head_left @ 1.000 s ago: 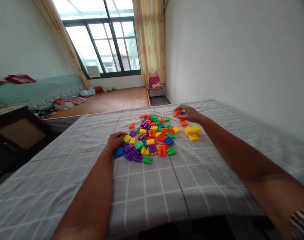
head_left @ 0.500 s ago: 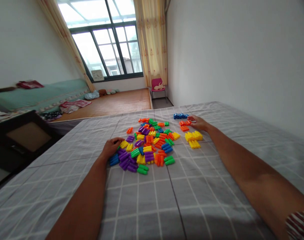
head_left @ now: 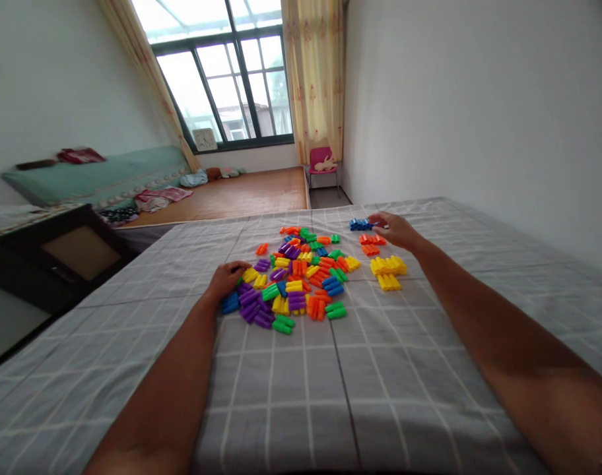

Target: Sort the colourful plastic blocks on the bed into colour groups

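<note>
A mixed pile of orange, green, purple, yellow and blue plastic pieces (head_left: pixel 297 301) lies on the grey checked cloth (head_left: pixel 281 382). My left hand (head_left: pixel 228 277) rests at the pile's left edge, beside yellow pieces (head_left: pixel 250 274), its fingers bent and their tips hard to make out. To the right of the pile are separate groups: blue pieces (head_left: pixel 360 225) at the back, orange pieces (head_left: pixel 371 240) nearer, and yellow pieces (head_left: pixel 389 266) nearest. My right hand (head_left: pixel 391 227) is at the right end of the blue group, fingertips close together; what they pinch is too small to tell.
A dark cabinet (head_left: pixel 66 254) stands at the left. Behind the cloth are a low wooden bed (head_left: pixel 251 191) with clothes on it and a pink chair (head_left: pixel 321 160). A white wall (head_left: pixel 469 99) runs along the right.
My right hand has moved from the orange group back to the blue group. My left hand stays at the pile's left edge. The whole view has shifted slightly.
</note>
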A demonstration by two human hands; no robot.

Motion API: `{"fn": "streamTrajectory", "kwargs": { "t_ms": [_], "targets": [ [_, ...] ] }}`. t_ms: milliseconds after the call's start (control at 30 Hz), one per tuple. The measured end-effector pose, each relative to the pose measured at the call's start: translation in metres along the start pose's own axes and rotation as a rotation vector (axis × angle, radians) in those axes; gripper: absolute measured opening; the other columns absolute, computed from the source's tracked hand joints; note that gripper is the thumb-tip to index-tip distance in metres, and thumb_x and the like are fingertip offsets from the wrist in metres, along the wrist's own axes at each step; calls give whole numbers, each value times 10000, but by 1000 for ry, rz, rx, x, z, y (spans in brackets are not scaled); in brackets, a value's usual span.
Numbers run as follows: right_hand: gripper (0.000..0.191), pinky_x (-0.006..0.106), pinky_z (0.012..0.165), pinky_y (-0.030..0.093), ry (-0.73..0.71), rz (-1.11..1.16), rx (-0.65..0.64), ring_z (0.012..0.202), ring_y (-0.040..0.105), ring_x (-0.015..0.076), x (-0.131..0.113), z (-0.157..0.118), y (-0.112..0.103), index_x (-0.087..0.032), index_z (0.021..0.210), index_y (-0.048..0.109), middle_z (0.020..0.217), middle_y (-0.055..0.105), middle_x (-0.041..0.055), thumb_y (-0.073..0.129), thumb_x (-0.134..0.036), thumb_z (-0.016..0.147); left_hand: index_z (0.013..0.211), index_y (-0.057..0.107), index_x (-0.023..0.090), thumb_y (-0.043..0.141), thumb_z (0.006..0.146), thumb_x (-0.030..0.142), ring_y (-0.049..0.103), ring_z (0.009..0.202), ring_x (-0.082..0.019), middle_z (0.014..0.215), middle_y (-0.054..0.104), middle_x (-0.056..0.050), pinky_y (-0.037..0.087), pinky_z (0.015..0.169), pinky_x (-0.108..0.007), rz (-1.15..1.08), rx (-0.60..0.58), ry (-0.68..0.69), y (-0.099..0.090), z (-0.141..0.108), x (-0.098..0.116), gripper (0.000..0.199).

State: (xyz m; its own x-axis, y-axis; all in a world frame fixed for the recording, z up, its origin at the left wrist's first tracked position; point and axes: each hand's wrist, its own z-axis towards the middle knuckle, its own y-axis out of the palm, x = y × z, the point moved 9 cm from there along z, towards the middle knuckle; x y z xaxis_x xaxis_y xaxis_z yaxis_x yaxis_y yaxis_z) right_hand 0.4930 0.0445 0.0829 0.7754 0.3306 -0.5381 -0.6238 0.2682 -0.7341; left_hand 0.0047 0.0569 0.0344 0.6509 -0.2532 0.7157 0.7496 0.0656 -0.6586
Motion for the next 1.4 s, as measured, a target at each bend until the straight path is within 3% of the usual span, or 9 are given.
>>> {"fn": "streamTrajectory", "kwargs": {
  "t_ms": [133, 233, 500, 633, 733, 967, 1200, 1300, 1400],
  "targets": [
    [408, 312, 813, 523, -238, -61, -323, 883, 669, 180, -84, -14, 45, -219, 1171, 652, 1079, 711, 61, 594, -141, 775, 882, 753, 155, 559, 703, 392, 659, 762, -202, 853, 755, -47, 505, 664, -262, 32, -2, 5, 1, 2, -2, 355],
    [476, 315, 848, 500, -337, -158, -510, 949, 658, 204, -112, -34, 77, -240, 1152, 670, 1088, 709, 53, 657, -96, 699, 878, 756, 172, 550, 710, 369, 660, 783, -204, 846, 757, -35, 500, 680, -261, 69, 7, 18, 0, 4, -4, 331],
    [315, 312, 853, 481, -328, -15, -549, 952, 651, 206, -119, -39, 80, -185, 1060, 699, 1044, 713, 64, 632, -369, 813, 885, 761, 176, 553, 719, 367, 664, 811, -206, 876, 759, -34, 507, 713, -266, 32, -1, 37, 4, 9, -15, 327],
    [322, 353, 911, 451, -401, -28, -410, 1034, 616, 224, -140, -42, 83, -179, 1126, 676, 1123, 686, 100, 544, -335, 877, 894, 763, 181, 555, 721, 374, 668, 834, -206, 894, 757, -38, 514, 714, -261, 6, -9, 41, 7, 11, -21, 332],
    [335, 354, 928, 436, -459, -52, -473, 1072, 590, 231, -152, -52, 101, -198, 1158, 672, 1111, 692, 100, 553, -339, 878, 888, 767, 188, 559, 713, 369, 668, 850, -210, 889, 755, -42, 515, 724, -265, -4, -9, 59, 8, 11, -21, 326],
    [281, 279, 746, 442, -392, -89, -432, 814, 626, 185, -159, -44, 97, -162, 896, 725, 870, 712, 74, 517, -350, 903, 933, 760, 145, 623, 653, 372, 629, 709, -176, 827, 743, -61, 463, 587, -238, -221, 11, -28, -2, 4, -20, 385],
    [246, 249, 692, 420, -392, -286, -589, 814, 653, 184, -186, -42, 126, -213, 1039, 720, 937, 734, 60, 618, -243, 817, 931, 753, 120, 659, 613, 381, 614, 693, -163, 833, 739, -79, 437, 561, -226, -349, 35, -97, -7, -2, -22, 422],
    [212, 258, 718, 423, -446, -228, -606, 838, 649, 188, -205, -47, 125, -214, 994, 720, 951, 727, 56, 632, -297, 820, 940, 754, 118, 652, 622, 393, 619, 693, -170, 850, 741, -83, 447, 566, -239, -318, 17, -101, -5, -1, -23, 432],
    [237, 252, 706, 431, -508, -136, -781, 815, 640, 181, -218, -69, 131, -214, 947, 713, 910, 716, 34, 715, -339, 745, 960, 751, 114, 631, 639, 393, 621, 700, -173, 847, 739, -82, 451, 571, -241, -298, 13, -88, -3, 0, -23, 442]
  ]
}}
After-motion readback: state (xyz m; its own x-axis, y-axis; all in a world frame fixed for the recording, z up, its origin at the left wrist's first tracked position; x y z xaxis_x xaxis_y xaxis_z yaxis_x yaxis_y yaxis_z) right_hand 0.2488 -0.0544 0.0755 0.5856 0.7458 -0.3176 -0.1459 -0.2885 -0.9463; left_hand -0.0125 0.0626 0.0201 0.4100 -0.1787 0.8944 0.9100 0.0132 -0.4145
